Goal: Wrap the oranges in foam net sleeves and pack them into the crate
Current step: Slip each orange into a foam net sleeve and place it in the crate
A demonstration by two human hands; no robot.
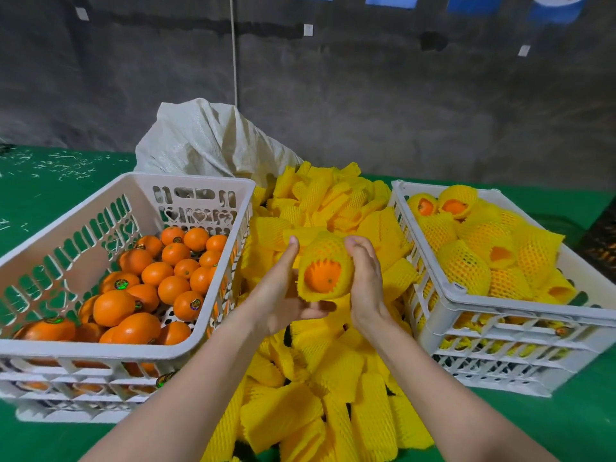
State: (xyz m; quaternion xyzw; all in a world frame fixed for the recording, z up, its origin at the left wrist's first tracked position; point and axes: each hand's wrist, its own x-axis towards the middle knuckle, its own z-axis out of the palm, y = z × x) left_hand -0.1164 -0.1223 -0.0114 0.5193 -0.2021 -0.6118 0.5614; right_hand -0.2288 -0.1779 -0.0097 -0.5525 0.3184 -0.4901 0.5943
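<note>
Between my hands, above the middle of the table, sits an orange inside a yellow foam net sleeve; its open end faces me. My left hand cups it from the left and below, thumb up along the sleeve. My right hand grips the sleeve's right side. A white crate on the left holds several bare oranges. The white crate on the right holds several sleeved oranges.
A heap of loose yellow foam sleeves covers the green table between the crates. A white woven sack lies behind the heap. A grey wall stands at the back. A dark crate is at the far right edge.
</note>
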